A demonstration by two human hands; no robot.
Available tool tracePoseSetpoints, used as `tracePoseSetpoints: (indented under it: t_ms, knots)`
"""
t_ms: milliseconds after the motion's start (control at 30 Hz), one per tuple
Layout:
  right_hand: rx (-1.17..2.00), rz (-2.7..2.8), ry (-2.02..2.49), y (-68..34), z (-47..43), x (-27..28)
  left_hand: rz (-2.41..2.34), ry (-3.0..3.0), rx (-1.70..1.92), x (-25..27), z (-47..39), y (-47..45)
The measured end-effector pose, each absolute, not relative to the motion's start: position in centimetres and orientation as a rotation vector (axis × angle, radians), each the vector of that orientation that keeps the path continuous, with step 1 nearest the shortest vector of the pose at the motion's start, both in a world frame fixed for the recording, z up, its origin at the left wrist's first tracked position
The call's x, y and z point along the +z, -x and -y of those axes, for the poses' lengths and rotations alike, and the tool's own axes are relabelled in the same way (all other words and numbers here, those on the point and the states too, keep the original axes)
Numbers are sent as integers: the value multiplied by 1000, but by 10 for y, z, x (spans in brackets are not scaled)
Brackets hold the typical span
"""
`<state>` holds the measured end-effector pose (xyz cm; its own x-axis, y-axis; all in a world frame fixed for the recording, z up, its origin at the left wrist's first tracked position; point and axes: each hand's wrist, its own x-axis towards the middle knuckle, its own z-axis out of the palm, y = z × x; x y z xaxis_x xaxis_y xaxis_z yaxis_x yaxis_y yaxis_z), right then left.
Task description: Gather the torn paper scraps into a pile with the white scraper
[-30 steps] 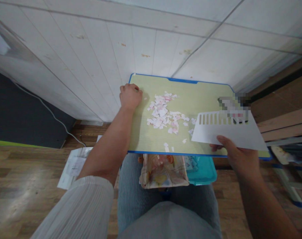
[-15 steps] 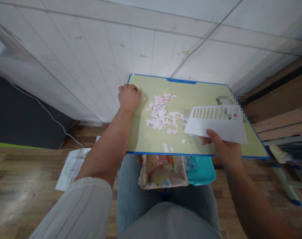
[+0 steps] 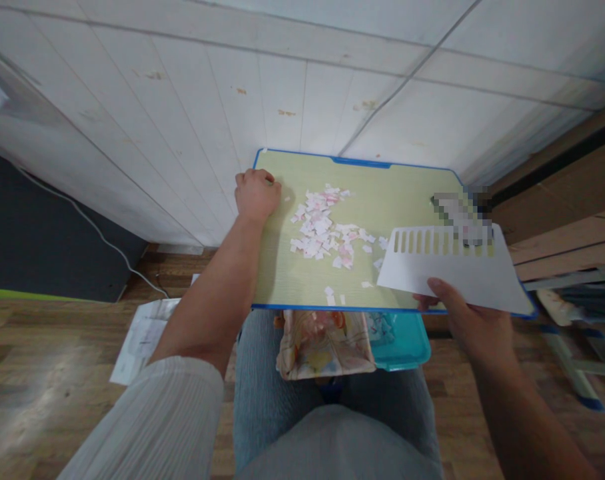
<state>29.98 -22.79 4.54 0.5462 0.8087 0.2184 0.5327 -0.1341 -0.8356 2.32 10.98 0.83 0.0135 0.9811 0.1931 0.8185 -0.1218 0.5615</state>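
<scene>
My left hand (image 3: pixel 257 195) is closed at the left edge of the small folding table (image 3: pixel 402 183), its fingers curled over the rim and the thumb side on the top. My right hand (image 3: pixel 475 327) grips a white slotted sheet (image 3: pixel 452 273) by its near edge, thumb on top. A row of slots runs along the sheet's far side. Left of the sheet lies a loose heap of small white and pinkish paper scraps (image 3: pixel 316 223), with a few strays near it. A blurred-out flat item (image 3: pixel 462 217) lies at the table's right, partly behind the sheet.
Below the near edge are a patterned cloth-lined container (image 3: pixel 327 363) and a turquoise plastic tub (image 3: pixel 407 343) at my lap. A white panelled wall (image 3: pixel 282 80) backs the table. A brown box (image 3: pixel 567 180) is at right, papers (image 3: pixel 140 340) on the floor at left.
My right hand has moved right and nearer to me with the slotted sheet, uncovering a few scraps and more of the blurred item. My left hand stays in place.
</scene>
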Motion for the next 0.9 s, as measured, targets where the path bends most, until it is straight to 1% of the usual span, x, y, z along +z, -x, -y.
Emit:
tracePoseSetpoints:
  t_ms: [267,433,533,900]
  knots:
    - [413,1236,1820,-287,225,30,-1870,-2018,775,12,-107,-25]
    - [578,1171,1753,-270,229,19,-1871,-2008,816,7,-111,-24]
    - [594,1110,1727,-266,228,18,-1860,-2017,835,4,-114,-24]
    - [640,1169,1717,-265,224,20,-1870,-2004,811,8,-110,-25]
